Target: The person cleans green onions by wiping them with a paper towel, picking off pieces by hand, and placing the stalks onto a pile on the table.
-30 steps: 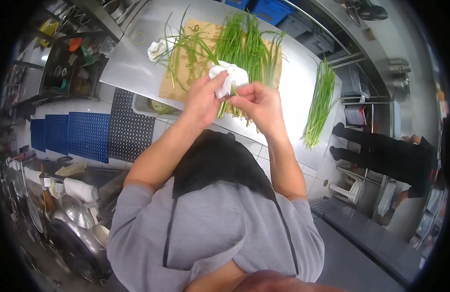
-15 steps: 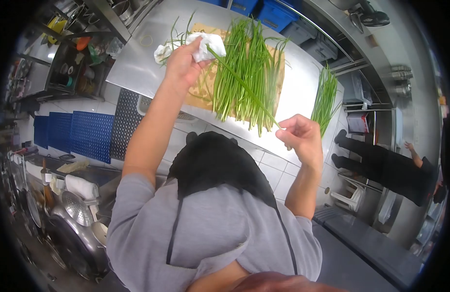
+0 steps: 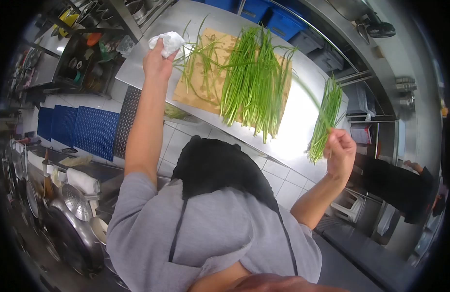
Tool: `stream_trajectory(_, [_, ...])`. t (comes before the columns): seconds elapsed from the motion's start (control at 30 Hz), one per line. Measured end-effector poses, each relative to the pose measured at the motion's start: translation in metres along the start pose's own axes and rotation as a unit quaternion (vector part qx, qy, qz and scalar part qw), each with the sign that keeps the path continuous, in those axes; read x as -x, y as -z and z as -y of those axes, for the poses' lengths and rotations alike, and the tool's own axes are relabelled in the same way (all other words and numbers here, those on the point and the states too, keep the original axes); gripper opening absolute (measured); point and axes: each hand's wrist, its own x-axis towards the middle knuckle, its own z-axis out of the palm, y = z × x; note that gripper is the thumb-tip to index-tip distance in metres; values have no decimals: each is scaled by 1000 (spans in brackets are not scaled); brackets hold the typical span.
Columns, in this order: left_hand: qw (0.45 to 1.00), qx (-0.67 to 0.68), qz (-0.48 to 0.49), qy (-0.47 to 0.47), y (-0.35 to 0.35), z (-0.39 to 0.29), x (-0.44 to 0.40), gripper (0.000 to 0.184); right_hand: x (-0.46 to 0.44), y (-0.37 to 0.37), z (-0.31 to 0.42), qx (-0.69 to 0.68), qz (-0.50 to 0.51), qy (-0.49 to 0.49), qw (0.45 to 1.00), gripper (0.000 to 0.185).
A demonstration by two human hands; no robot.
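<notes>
My left hand (image 3: 158,62) is closed on a crumpled white cloth (image 3: 171,43) at the table's far left. In my right hand (image 3: 341,148), pinched by one end, is a long green onion stalk (image 3: 310,95), smeared by motion. It stretches up and left over the steel. A large bundle of green onions (image 3: 254,87) lies across a brown board or sheet (image 3: 198,95), pale ends toward me. Loose, thin green pieces (image 3: 198,56) are scattered on its left part. Beside my right hand, a smaller pile of green onions (image 3: 328,109) rests on the table's right end.
The steel table (image 3: 303,117) spans the view before me. Blue bins (image 3: 283,24) stand behind it. A person in dark clothes (image 3: 390,180) is at the right. Pans and a strainer (image 3: 75,200) lie at lower left.
My left hand has moved left with the cloth, away from the stalk. My right hand has swung right with the stalk, toward the smaller pile.
</notes>
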Motion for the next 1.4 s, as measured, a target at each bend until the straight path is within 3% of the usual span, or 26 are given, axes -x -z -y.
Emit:
stream_trajectory(0.1, [998,-1,68,10,4,2,18,30,-24,-16,3,-110,-95,14,989,18])
stream_trajectory(0.13, [995,1,98,18,3,5,24,30,-31,-27,6,-140,-91,38,985,18])
stream_trajectory(0.27, [996,-41,66,40,-17,23,59,30,-56,-90,14,-209,-24,104,972,18])
stream_trajectory(0.33, [993,-72,90,24,-30,31,81,30,-63,-125,5,-156,14,50,986,11])
stream_trajectory(0.4, [989,-81,124,22,-34,43,93,31,-63,-168,-13,-193,89,19,977,10])
stream_trajectory(0.53, [981,-94,161,62,-45,51,122,32,-66,-221,-46,-116,110,-34,987,12])
stream_trajectory(0.77, [961,-76,233,127,-43,42,148,32,-72,-215,-60,-9,105,-9,994,15])
stream_trajectory(0.97, [937,108,252,217,-49,35,152,32,-75,-208,-70,29,83,43,995,16])
stream_trajectory(1.07, [941,70,231,237,-42,41,151,32,-73,-203,-67,62,98,55,992,17])
stream_trajectory(1.17, [950,-54,226,209,-34,54,150,26,-70,-198,-66,117,126,50,984,18])
stream_trajectory(1.4, [958,-82,200,190,-44,60,152,28,-57,-189,-60,219,153,59,962,21])
